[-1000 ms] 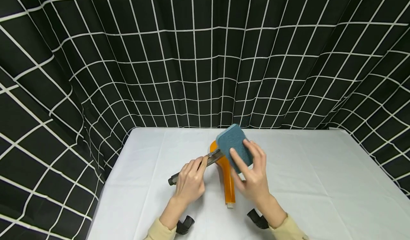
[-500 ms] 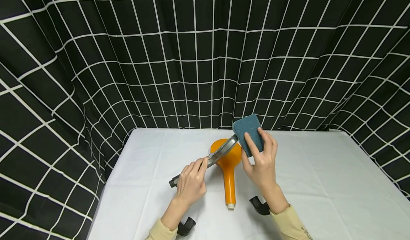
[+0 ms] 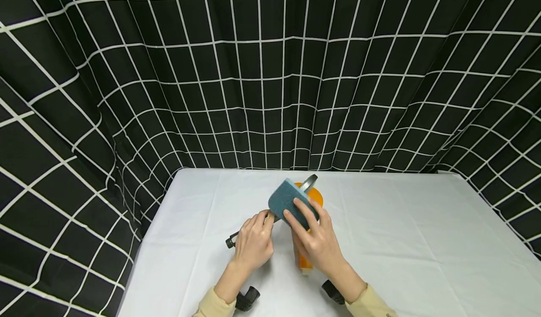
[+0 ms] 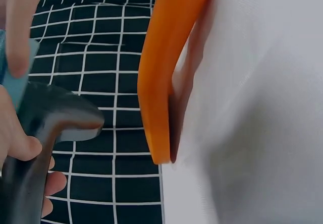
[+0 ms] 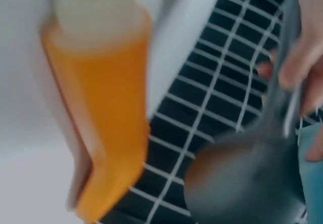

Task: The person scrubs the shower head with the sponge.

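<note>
My left hand (image 3: 254, 237) grips the handle of a grey, chrome-like shower head (image 3: 310, 181), tilted up and to the right over the table. In my right hand (image 3: 316, 242) is a blue sponge (image 3: 291, 200), pinched with fingers spread over its face. The sponge overlaps the middle of the grey shower head in the head view, hiding most of its head. In the right wrist view the sponge (image 5: 312, 156) sits at the edge of the shower head's rounded back (image 5: 242, 178). Behind and below lies an orange shower head (image 3: 316, 197), partly covered by the sponge and right hand.
A white cloth covers the table (image 3: 401, 232). A black curtain (image 3: 253, 96) with white grid lines hangs behind and at both sides. Black camera mounts (image 3: 247, 299) are strapped by both wrists. The orange handle (image 4: 159, 57) stands out beside my left hand's work.
The sponge went up and right to the grey shower head's far end, then back down and left toward the handle. My left hand has kept its hold nearly in place.
</note>
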Available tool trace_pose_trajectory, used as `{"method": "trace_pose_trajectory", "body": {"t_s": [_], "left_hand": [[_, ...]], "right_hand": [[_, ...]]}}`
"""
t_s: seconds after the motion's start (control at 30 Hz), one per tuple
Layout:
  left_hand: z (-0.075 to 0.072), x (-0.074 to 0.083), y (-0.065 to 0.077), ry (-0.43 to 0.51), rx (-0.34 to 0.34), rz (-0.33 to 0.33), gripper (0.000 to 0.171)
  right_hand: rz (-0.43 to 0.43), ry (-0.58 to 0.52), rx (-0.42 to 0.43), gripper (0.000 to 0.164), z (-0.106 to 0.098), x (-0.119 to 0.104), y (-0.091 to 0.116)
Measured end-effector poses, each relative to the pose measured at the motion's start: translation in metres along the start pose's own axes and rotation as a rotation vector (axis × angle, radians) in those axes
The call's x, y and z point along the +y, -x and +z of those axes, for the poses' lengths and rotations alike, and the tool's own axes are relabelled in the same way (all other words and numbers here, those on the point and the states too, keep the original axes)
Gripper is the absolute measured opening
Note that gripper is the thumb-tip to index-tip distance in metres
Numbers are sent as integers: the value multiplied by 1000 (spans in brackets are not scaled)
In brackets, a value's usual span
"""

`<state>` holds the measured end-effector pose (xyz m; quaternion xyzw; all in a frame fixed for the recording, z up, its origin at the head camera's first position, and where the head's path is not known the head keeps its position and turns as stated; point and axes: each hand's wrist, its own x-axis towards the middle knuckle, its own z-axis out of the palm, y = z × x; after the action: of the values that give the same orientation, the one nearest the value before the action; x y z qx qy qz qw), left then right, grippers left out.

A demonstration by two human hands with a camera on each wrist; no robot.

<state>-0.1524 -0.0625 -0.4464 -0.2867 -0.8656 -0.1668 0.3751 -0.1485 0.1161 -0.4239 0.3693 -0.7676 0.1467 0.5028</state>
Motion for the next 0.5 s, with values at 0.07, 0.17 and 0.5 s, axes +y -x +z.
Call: {"method": "trace_pose_trajectory", "body": {"t_s": [0.07,0.17,0.5], "left_hand": [[0,0,0,0,2,-6,41],[1,1,0,-7,10,-6,43],[2,3,1,101,-6,-57,20]], "right_hand": [[54,-22,16,31,-3,7,-4],[118,2,50,31,-6,15,-9],[-47,100,6,30,8,-9,12]]}}
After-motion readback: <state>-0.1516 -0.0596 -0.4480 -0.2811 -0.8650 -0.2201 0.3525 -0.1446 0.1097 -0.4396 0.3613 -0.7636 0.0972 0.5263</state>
